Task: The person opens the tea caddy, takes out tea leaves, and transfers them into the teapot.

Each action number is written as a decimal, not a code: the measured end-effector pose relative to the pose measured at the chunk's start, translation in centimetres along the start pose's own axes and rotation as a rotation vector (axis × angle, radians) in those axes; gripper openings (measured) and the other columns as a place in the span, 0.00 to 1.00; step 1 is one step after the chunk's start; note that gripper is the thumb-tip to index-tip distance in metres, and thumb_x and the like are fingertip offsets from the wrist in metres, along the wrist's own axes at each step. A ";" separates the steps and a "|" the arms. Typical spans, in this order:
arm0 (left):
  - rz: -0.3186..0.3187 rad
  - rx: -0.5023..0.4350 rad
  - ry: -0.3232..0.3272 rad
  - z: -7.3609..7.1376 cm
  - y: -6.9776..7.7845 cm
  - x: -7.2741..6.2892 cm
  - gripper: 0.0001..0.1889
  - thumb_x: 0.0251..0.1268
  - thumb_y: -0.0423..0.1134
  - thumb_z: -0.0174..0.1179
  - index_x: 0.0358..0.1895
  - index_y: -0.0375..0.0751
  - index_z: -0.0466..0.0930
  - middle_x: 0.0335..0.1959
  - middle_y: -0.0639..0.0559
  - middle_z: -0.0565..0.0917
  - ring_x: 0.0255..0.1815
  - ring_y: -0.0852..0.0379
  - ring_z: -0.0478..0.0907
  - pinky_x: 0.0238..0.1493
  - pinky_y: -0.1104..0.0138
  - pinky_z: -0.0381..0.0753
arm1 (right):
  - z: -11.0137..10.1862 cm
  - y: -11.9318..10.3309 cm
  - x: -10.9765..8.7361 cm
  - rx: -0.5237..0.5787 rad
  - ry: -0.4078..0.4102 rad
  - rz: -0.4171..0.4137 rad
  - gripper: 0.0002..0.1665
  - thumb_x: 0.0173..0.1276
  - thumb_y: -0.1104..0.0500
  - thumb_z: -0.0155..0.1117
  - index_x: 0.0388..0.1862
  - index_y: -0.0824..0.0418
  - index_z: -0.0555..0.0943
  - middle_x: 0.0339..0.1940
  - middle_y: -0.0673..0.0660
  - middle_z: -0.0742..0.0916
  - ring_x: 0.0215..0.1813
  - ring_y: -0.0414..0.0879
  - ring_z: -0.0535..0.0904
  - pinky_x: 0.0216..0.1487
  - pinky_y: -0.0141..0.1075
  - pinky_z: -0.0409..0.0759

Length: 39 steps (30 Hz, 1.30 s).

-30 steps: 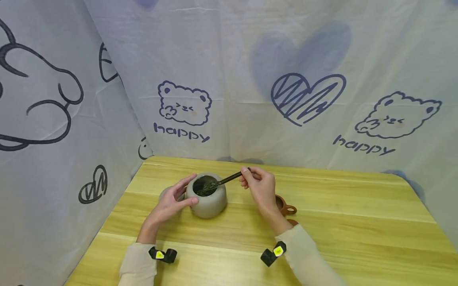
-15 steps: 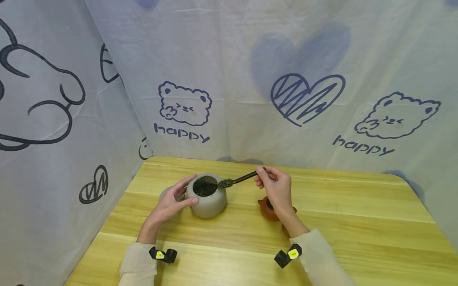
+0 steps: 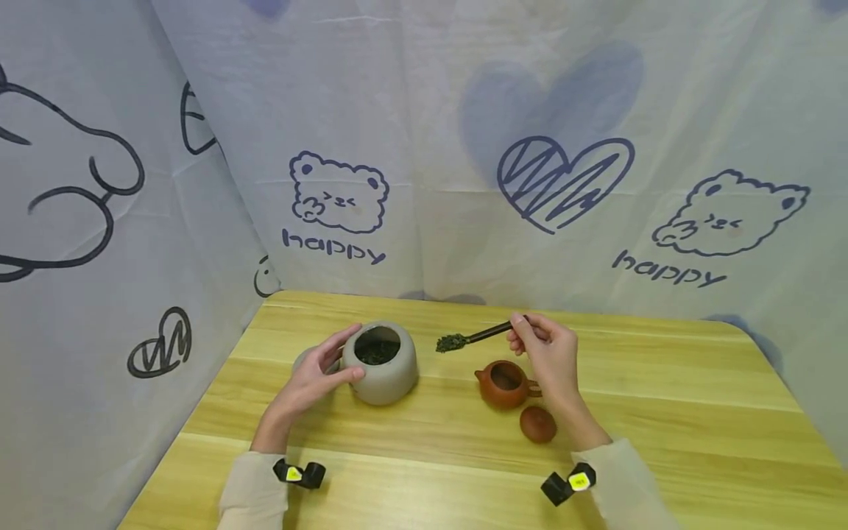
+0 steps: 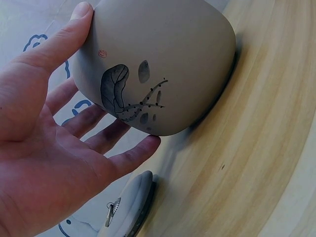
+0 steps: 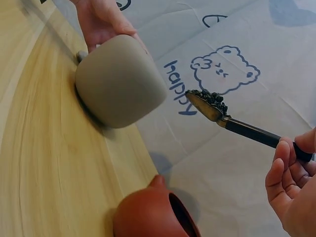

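My left hand [image 3: 311, 379] holds the side of a grey tea jar [image 3: 386, 383], thumb near the rim and fingers round the far side. Dark tea leaves show inside its mouth. In the left wrist view, the jar bears a painted lotus design. My right hand [image 3: 553, 361] pinches the black handle of a tea scoop [image 3: 490, 332], held level in the air right of the jar. A heap of dry tea leaves [image 5: 210, 98] lies on the scoop's blade. Below the scoop and my right hand stands a reddish clay teapot [image 3: 498, 394] with its top uncovered.
The teapot's round lid [image 3: 538, 425] lies on the table just in front of it. Behind my left hand is the jar's grey lid [image 4: 133, 205], lying on the table. A printed cloth [image 3: 457, 221] hangs along the wooden table's [image 3: 662, 412] back and left edges.
My right hand has lifted the scoop with tea leaves out of the jar and moved it right, above the teapot's level. The teapot and its lid have come into view. My left hand stays on the jar.
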<state>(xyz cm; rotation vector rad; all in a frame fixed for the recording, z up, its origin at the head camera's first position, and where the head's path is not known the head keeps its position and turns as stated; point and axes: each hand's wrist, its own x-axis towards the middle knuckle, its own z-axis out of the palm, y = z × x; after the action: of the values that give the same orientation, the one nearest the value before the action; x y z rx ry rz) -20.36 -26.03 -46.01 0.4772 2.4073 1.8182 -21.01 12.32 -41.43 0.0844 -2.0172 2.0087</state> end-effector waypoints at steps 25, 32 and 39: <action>-0.023 0.025 0.009 0.1 0.0 -0.2 0.39 0.67 0.38 0.71 0.79 0.50 0.64 0.79 0.46 0.64 0.80 0.44 0.58 0.79 0.54 0.57 | -6.0 2.5 -1.9 0.040 0.180 0.084 0.18 0.75 0.62 0.66 0.44 0.81 0.83 0.25 0.58 0.87 0.25 0.42 0.82 0.30 0.30 0.86; -0.036 0.019 0.006 0.0 0.0 -0.2 0.40 0.67 0.39 0.71 0.80 0.51 0.63 0.80 0.46 0.63 0.80 0.44 0.57 0.79 0.53 0.57 | -7.0 3.2 -2.2 0.043 0.197 0.107 0.17 0.74 0.63 0.67 0.44 0.81 0.82 0.24 0.57 0.86 0.26 0.43 0.82 0.28 0.29 0.85; -0.035 0.016 0.004 0.0 0.2 -0.2 0.40 0.67 0.38 0.71 0.80 0.50 0.63 0.80 0.47 0.63 0.80 0.44 0.57 0.79 0.54 0.57 | -7.6 3.7 -2.2 0.054 0.197 0.135 0.18 0.74 0.63 0.67 0.46 0.82 0.82 0.25 0.57 0.87 0.26 0.42 0.83 0.30 0.31 0.86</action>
<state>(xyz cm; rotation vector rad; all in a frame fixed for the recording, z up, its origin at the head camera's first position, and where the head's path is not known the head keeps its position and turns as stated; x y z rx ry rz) -20.16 -26.05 -45.84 0.4296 2.4194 1.7886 -18.58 19.56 -45.69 -0.2355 -1.8908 2.0612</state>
